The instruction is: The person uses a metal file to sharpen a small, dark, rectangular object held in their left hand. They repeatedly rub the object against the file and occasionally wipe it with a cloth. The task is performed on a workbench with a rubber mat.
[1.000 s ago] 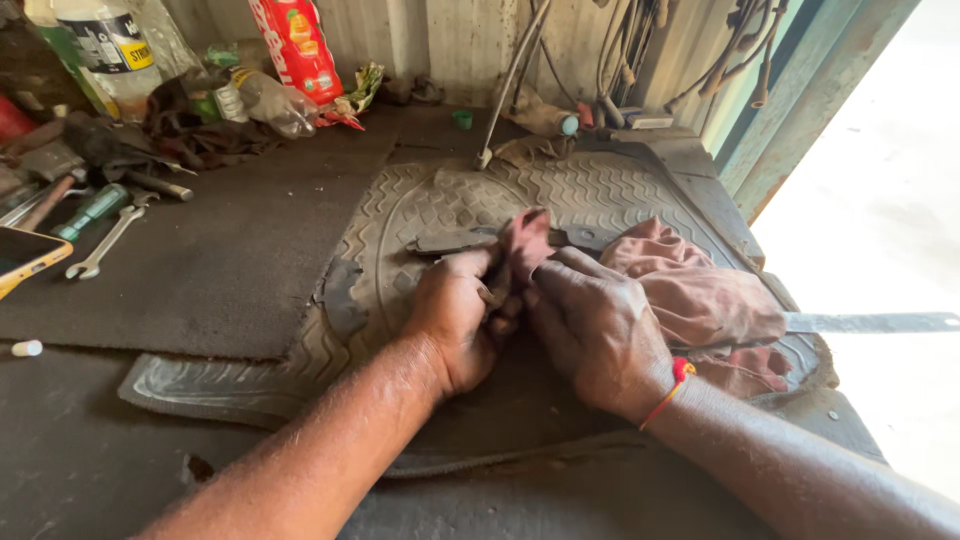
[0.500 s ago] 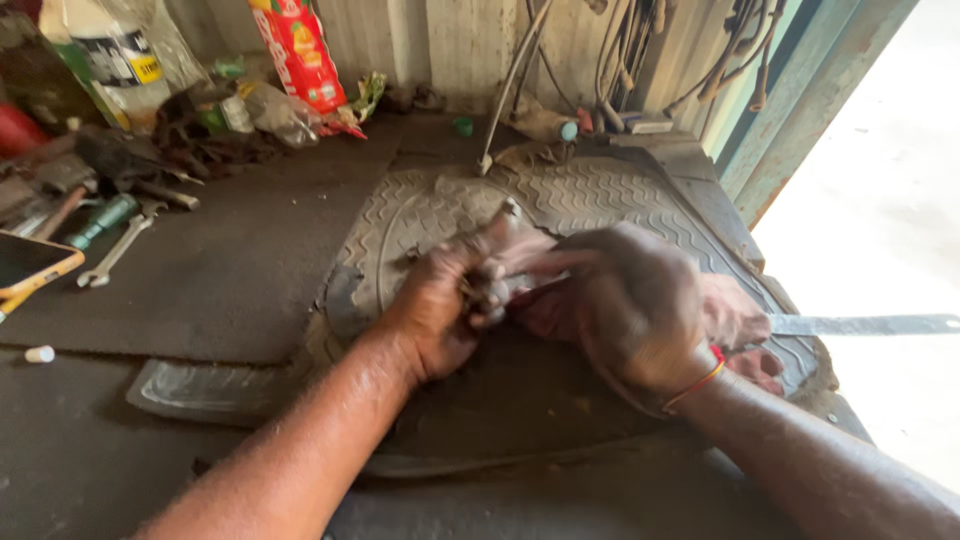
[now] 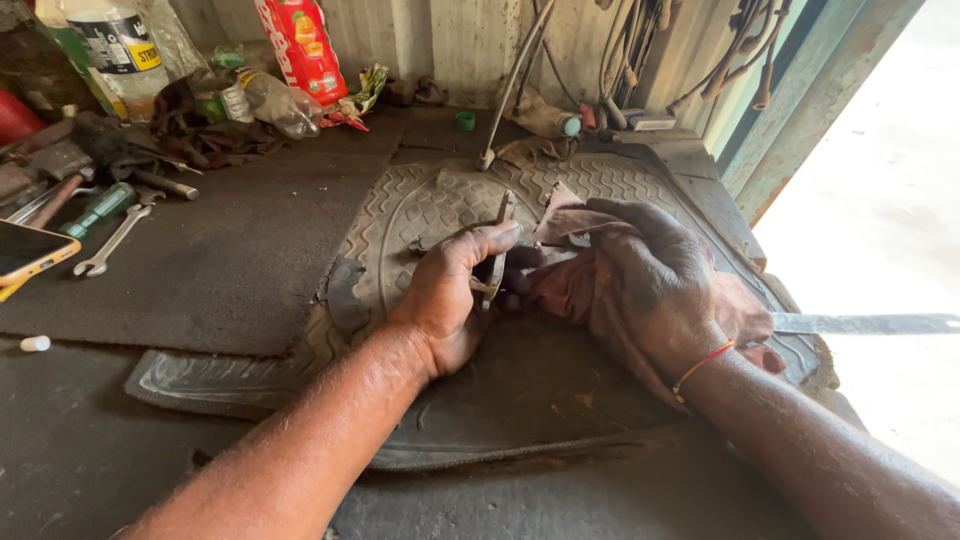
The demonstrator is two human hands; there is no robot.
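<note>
My left hand (image 3: 447, 297) grips a small flat metal part (image 3: 497, 255), holding it on edge over a ribbed rubber mat (image 3: 420, 205). My right hand (image 3: 655, 285) presses a reddish-brown rag (image 3: 565, 285) against that part; the rag is bunched under its palm and spreads to the right. Both hands are grimy and almost touch each other at the middle of the mat. Most of the metal part is hidden by my fingers and the rag.
A spanner (image 3: 112, 243), a green-handled screwdriver (image 3: 98, 207) and a phone (image 3: 30, 252) lie at the left on a dark bench (image 3: 200, 270). Bottles (image 3: 115, 50) and a red packet (image 3: 303, 45) stand at the back. A long metal blade (image 3: 865, 323) sticks out at the right edge.
My right hand has slid the rag along the metal part and now lies flatter to the right. The left hand has turned the part more upright.
</note>
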